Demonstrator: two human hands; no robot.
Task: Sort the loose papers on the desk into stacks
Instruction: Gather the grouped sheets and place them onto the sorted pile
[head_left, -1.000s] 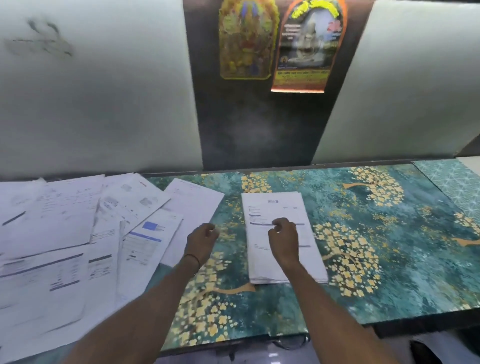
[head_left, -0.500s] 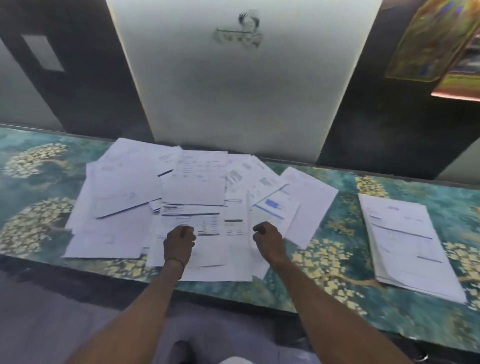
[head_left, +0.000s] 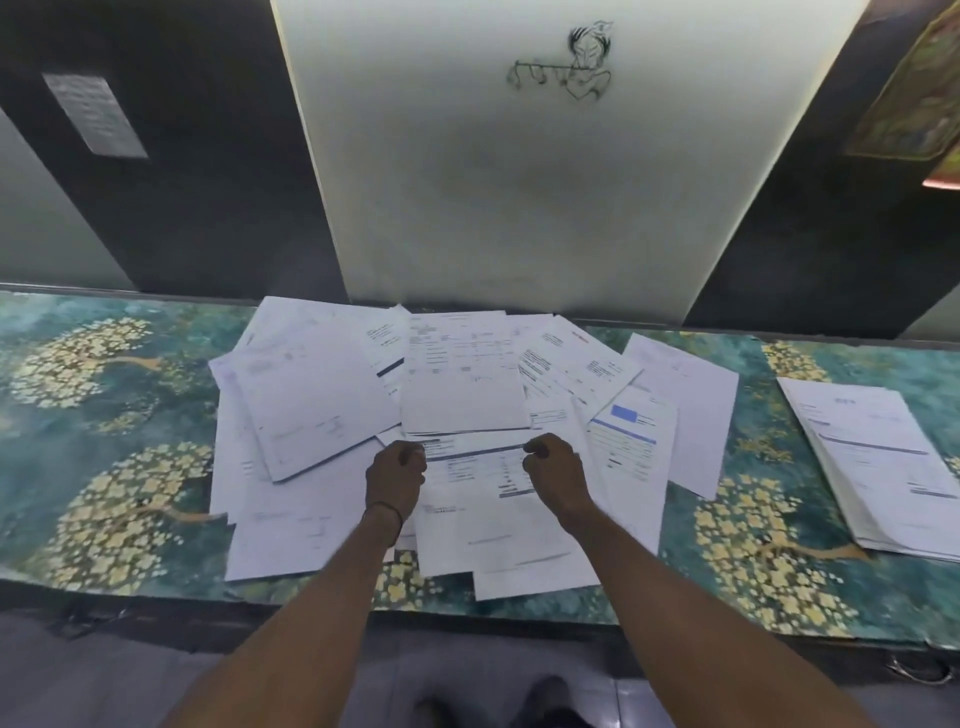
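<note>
While both hands pinch one sheet (head_left: 475, 470) atop the loose pile (head_left: 322, 395), left hand (head_left: 395, 475) & right hand (head_left: 556, 470) fingers clamped on its top corners, prob. to lift it clear; finished stack (head_left: 883, 462) waits at 3 o'clock on the table (head_left: 78, 415).

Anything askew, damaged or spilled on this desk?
Only the loose white printed sheets: fanned at odd angles mid-desk, overlapping, under both hands. The neat white paper stack at right lies square. No visible tears or spills.

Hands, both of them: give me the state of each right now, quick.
Left hand: closed, pinching the left edge of the front sheet of the loose pile.
Right hand: closed, pinching that sheet's right edge.
</note>
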